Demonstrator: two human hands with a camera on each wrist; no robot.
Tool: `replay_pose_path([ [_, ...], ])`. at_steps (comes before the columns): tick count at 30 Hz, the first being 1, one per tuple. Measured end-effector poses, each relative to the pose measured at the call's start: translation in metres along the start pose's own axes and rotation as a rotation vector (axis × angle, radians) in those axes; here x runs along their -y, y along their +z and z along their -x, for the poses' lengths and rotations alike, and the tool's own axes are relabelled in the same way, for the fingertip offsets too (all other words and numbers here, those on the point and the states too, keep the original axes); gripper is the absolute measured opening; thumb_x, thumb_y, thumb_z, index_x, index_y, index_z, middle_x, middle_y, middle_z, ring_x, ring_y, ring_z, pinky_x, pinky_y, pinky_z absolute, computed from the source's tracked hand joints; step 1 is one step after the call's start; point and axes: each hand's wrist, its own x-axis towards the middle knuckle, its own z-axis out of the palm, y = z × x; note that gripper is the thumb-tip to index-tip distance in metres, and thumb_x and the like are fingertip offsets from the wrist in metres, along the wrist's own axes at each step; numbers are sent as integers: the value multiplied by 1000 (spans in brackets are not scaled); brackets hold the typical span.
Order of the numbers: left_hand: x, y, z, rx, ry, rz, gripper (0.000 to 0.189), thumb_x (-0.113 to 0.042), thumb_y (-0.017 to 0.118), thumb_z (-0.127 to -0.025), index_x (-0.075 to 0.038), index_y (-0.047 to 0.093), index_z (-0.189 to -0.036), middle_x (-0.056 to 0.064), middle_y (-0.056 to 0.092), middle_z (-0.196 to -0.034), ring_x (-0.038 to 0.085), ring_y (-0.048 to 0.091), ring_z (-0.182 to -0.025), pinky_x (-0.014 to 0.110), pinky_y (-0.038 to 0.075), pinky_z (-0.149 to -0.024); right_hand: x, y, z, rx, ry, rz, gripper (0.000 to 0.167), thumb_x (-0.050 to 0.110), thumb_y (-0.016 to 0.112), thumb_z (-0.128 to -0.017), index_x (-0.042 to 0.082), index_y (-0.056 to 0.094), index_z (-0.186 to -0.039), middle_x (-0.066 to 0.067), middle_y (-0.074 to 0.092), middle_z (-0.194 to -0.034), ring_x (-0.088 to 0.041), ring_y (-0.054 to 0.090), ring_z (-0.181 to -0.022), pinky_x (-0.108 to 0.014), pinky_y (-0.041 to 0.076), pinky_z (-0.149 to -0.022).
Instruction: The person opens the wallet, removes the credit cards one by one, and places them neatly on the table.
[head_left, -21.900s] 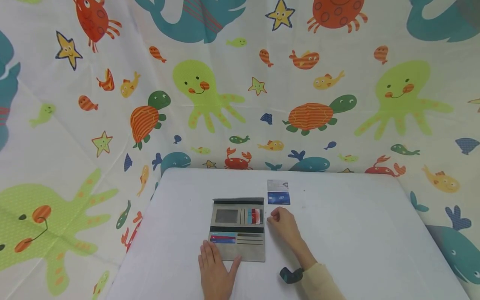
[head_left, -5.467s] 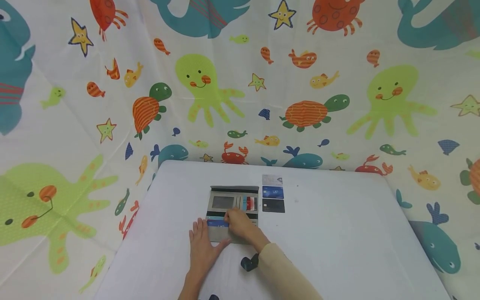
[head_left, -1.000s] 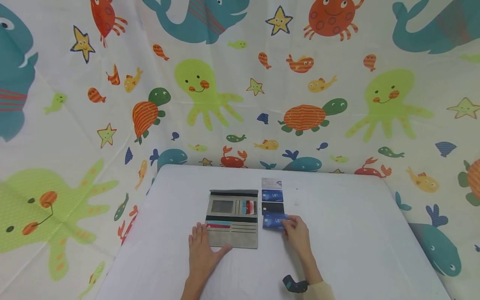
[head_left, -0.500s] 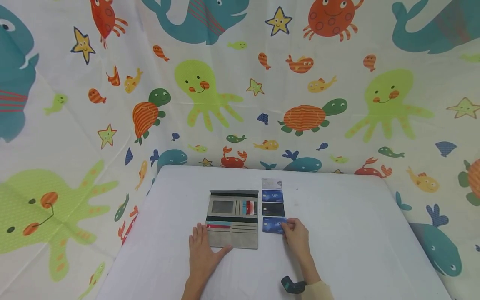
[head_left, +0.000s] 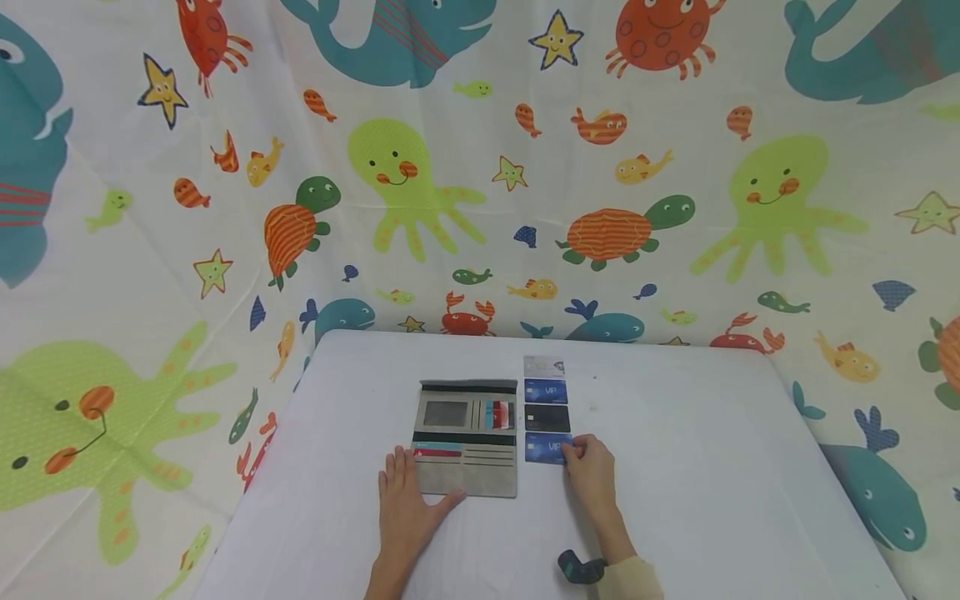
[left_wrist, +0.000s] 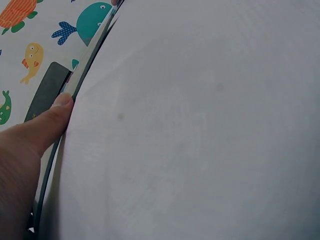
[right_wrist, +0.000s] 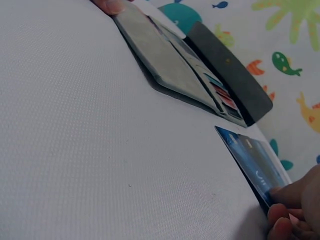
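So my right grip has the nearest blue VIP card pinched by its right end, just right of the open wallet. My left grip is relaxed, touching the wallet's near left part.

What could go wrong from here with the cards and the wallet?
The right hand pinches the nearest blue VIP card just below the black card; a small slip could nudge either out of line. The left hand touches the open wallet at its edge, so an uneven push might shift it toward the cards.
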Motion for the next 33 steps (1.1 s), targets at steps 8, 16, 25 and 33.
replay_pose_path([
  [8, 0, -1, 0, -4, 0, -1, 122, -67, 78, -71, 0, 24, -157, 22, 17, -167, 42, 12, -156, 58, 8, -126, -1, 2, 0, -4, -13, -3, 24, 14, 68, -93, -6, 65, -105, -8, 62, -75, -15, 54, -64, -21, 41, -52],
  [16, 0, 0, 0, -13, 12, -8, 122, -68, 78, -70, 0, 25, -157, 22, 18, -166, 42, 13, -155, 59, 9, -126, 0, 2, 0, -21, -15, 10, 20, 13, 68, -93, -5, 66, -102, -9, 62, -75, -16, 54, -65, -22, 41, -54],
  [25, 1, 1, -1, -16, 16, -2, 123, -70, 76, -70, 1, 25, -157, 23, 17, -166, 42, 12, -155, 58, 9, -126, 2, 2, -1, -31, -21, 19, 18, 12, 67, -94, -5, 66, -100, -9, 62, -75, -16, 55, -64, -22, 41, -53],
  [33, 0, 0, 1, -20, 19, -7, 123, -69, 77, -70, 1, 26, -157, 23, 19, -166, 43, 14, -155, 59, 10, -126, 4, 2, -2, -32, 4, 17, 18, 14, 66, -95, -3, 66, -100, -9, 63, -76, -16, 55, -64, -22, 41, -53],
])
